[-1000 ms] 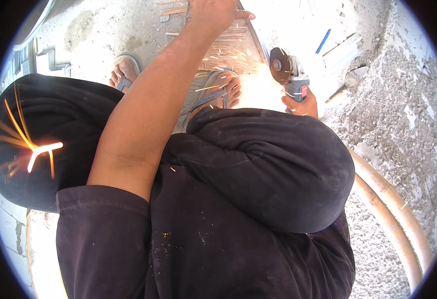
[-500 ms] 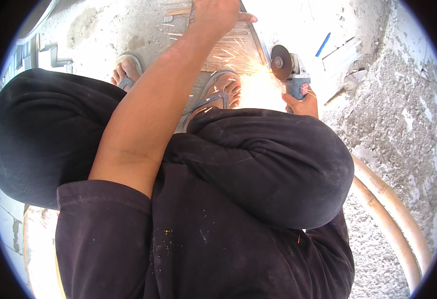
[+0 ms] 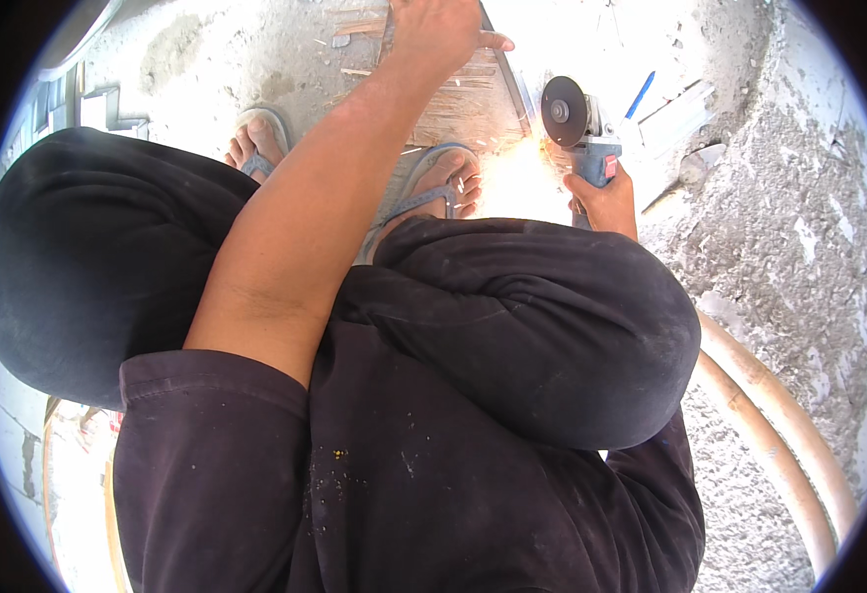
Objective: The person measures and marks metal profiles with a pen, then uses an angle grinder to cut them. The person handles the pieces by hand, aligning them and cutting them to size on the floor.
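My right hand (image 3: 606, 203) is wrapped round the grey-blue body of an angle grinder (image 3: 591, 163). The grinder's dark round disc (image 3: 564, 111) stands on edge, just right of the lower end of a thin metal bar (image 3: 514, 84). A bright glow and a few sparks show by that end; whether the disc touches the bar I cannot tell. At the upper edge my left hand (image 3: 438, 35) is on the bar, its thumb lying across it and its other fingers partly out of view. Beneath lies a worn, splintered wooden board (image 3: 463, 119).
My sandalled feet (image 3: 443, 188) are close to the board and the glow. A blue pen-like stick (image 3: 640, 94) and a pale flat strip (image 3: 675, 114) lie on the rough concrete at right. Two curved, pale hose-like lengths (image 3: 764, 405) run beside my right knee.
The spray of sparks over the board has shrunk to a small glow. My right hand has shifted the grinder slightly, its disc now a little lower and farther right. My left hand stays nearly in place.
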The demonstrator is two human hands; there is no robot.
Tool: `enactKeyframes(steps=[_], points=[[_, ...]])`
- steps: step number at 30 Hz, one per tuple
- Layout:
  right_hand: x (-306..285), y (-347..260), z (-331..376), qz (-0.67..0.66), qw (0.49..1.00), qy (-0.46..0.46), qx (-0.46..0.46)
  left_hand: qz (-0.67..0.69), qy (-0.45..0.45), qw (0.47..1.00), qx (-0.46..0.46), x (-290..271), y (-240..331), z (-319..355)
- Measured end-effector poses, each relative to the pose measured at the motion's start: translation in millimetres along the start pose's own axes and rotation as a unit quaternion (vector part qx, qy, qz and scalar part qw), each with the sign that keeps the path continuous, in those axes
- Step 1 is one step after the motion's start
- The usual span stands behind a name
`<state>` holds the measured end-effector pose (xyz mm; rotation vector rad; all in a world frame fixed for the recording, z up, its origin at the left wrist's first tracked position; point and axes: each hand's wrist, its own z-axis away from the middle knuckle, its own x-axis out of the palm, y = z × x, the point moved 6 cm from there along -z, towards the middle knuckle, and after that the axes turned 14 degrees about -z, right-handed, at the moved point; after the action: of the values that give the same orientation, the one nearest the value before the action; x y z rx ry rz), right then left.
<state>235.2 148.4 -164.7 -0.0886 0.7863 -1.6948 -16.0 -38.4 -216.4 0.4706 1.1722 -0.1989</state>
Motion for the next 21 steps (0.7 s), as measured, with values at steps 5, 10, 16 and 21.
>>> enactKeyframes(steps=[5,10,16,21], points=[[1,-4,1,0.009,1.0,0.002,0.004,-0.028,-0.021,0.999,-0.005,0,0,-3],[-2,0,-10,0.024,0.999,0.002,-0.026,-0.049,-0.004,0.999,0.008,2,0,-3],[-1,-10,-12,0.036,0.999,0.01,-0.018,-0.032,-0.021,0.999,0.001,-5,1,-2],[0,-7,-11,0.028,0.999,0.005,-0.017,-0.041,-0.029,0.999,0.003,-2,0,-3]])
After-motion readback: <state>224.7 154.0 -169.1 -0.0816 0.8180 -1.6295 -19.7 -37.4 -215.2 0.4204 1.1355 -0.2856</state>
